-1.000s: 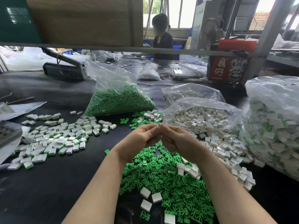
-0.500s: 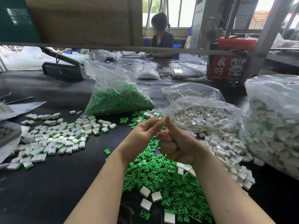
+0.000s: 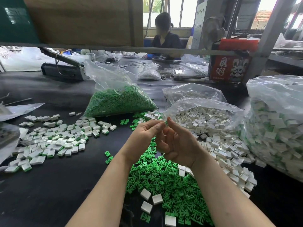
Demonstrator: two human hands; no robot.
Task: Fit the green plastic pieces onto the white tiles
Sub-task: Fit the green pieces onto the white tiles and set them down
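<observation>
A person's two bare hands meet in the air above a black table, directly over a loose heap of green plastic pieces, which serves as the landmark here. The left hand has its fingers curled in toward the right hand, whose thumb points up, and between their fingertips sits one small green piece, pinched at the top where the hands touch. Whether a white tile is also held there cannot be told, since the fingers hide it. The hands are probably raised close to eye level so the tiny part can be lined up and pressed home. The heap lies right under the wrists, likely so the next piece is a short reach away. A few loose white tiles rest on the near edge of the heap, and many more spill from an open clear bag of white tiles just to its right. Left of the heap, well apart, spreads a pile of finished tiles showing green edges, apparently the place where done work is dropped. Behind the heap stands a bag of green pieces, a reserve supply. Far right of the heap, a large bag of finished tiles bulges at the table's edge. Beyond the table another person sits working.
</observation>
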